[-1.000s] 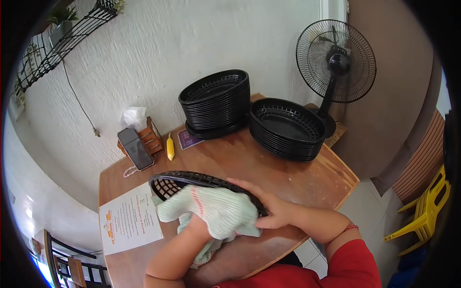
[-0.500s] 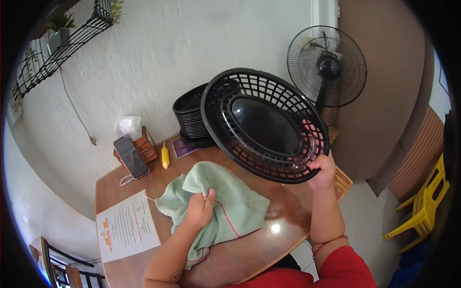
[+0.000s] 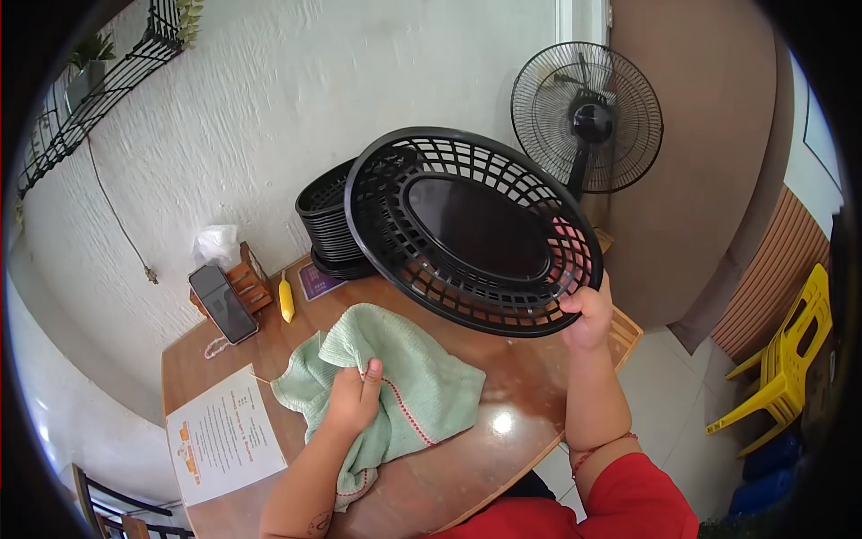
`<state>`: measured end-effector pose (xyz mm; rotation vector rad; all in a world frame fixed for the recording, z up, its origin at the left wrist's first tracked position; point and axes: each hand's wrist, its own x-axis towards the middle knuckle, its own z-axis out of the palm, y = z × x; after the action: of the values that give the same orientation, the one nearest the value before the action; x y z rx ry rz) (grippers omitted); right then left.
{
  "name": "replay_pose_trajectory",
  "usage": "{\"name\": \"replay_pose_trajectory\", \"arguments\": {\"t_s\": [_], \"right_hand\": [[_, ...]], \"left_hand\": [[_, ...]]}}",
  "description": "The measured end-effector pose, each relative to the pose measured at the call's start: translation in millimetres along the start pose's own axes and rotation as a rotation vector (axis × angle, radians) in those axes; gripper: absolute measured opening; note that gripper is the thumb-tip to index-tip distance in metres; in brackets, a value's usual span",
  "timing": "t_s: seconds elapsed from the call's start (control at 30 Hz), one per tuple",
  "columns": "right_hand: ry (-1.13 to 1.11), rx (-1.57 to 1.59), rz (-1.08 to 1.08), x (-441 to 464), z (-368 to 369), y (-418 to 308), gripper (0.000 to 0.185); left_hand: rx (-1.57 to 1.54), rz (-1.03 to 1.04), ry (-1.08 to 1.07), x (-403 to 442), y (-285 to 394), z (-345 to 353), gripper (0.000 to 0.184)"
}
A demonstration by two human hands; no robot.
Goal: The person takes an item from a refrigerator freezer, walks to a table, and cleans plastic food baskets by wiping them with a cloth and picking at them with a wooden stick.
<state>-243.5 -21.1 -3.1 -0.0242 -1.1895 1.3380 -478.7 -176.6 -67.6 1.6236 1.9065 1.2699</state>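
Observation:
My right hand [image 3: 585, 310] grips the rim of a black oval plastic basket [image 3: 476, 225], thumb inside and fingers behind the lattice wall. The basket is held tilted above the table, its inside facing me. My left hand [image 3: 356, 395] is closed on a light green towel [image 3: 422, 386] with a red stitched stripe. Part of the towel lies on the wooden table [image 3: 512, 454], and a bunched fold stands up over my fingers. Behind the held basket, a stack of similar black baskets [image 3: 330, 225] is partly hidden.
A phone [image 3: 223, 304] leans on a wooden holder [image 3: 251, 278] at the back left, near a yellow banana-shaped object [image 3: 286, 298]. A printed sheet [image 3: 224, 436] lies at the left. Beyond the table stand a black fan [image 3: 588, 121] and yellow plastic chairs [image 3: 786, 359].
The whole view has shifted, so everything appears slightly further left. Both hands keep their hold on the basket and towel, whose poses look nearly the same.

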Motion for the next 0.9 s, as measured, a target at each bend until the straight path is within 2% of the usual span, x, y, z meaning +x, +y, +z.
{"name": "replay_pose_trajectory", "arguments": {"t_s": [0.23,0.37,0.43,0.47,0.53,0.63,0.7,0.73,0.87,0.9], "right_hand": [[0.066,0.115,0.026,-1,0,-2,0.072],[0.029,0.036,-0.002,1,-12,-1,0.071],[0.144,-0.193,0.028,9,-7,-11,0.069],[0.144,-0.192,0.031,16,-10,-12,0.069],[0.309,-0.221,0.193,35,-27,-15,0.066],[0.291,-0.152,0.337,63,-62,-9,0.057],[0.423,-0.434,0.562,76,-71,-5,0.046],[0.41,-0.435,0.562,80,-76,-1,0.046],[0.465,-1.243,0.157,98,-89,21,0.05],[0.403,-1.414,0.014,103,-79,23,0.05]], "left_hand": [[-0.006,0.042,0.004,1,-1,1,0.031],[0.001,0.022,0.026,0,-2,3,0.031],[-0.004,0.017,0.023,0,0,3,0.031],[-0.009,0.012,0.021,0,1,3,0.032],[-0.016,0.001,0.024,0,3,1,0.032],[-0.003,-0.019,0.001,-1,0,1,0.034],[0.003,-0.026,-0.025,1,-2,1,0.035],[0.001,-0.027,-0.013,2,-2,0,0.035],[0.06,-0.087,-0.106,2,-2,-1,0.039],[0.057,-0.096,-0.098,1,-4,-1,0.039]]}}
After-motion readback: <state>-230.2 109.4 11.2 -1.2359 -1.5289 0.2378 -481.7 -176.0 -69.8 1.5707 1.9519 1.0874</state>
